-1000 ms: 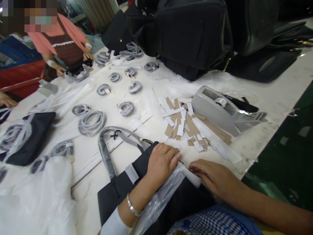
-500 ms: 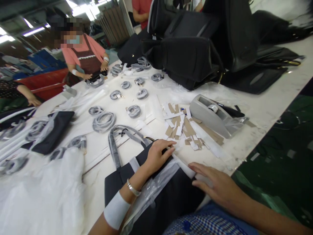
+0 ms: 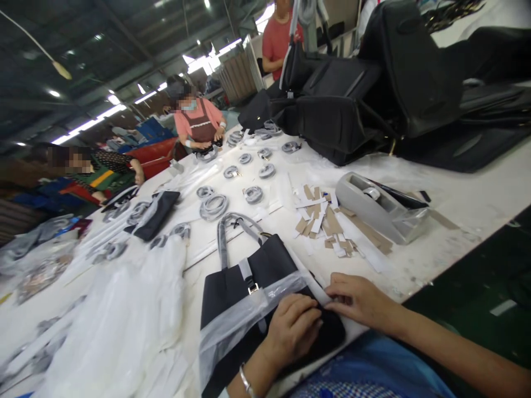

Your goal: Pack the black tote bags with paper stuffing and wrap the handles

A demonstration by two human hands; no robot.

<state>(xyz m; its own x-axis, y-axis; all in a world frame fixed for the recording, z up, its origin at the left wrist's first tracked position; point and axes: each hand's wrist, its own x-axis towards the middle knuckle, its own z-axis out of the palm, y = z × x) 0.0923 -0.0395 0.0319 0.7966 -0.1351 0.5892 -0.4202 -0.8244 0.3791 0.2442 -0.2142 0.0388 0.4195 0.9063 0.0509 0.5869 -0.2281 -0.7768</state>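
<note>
A black handbag lies on the table in front of me, its wrapped handles pointing away. A clear plastic strip crosses its front below a gold buckle. Near the bag's right end, my left hand rests on the front with its fingers bent and close together; what lies under the fingertips is hidden. My right hand pinches the white wrapping sheet along the bag's right side, thumb against fingers.
Beyond the bag lie paper and card strips, a grey tape dispenser and several coiled straps. Black bags are piled at the back right. White plastic sheets cover the left. Co-workers stand across the table.
My left hand has moved from the bag's upper right edge down onto its front, uncovering the buckle. The right hand's fingers have closed on the wrapping sheet. The view has swung left and up.
</note>
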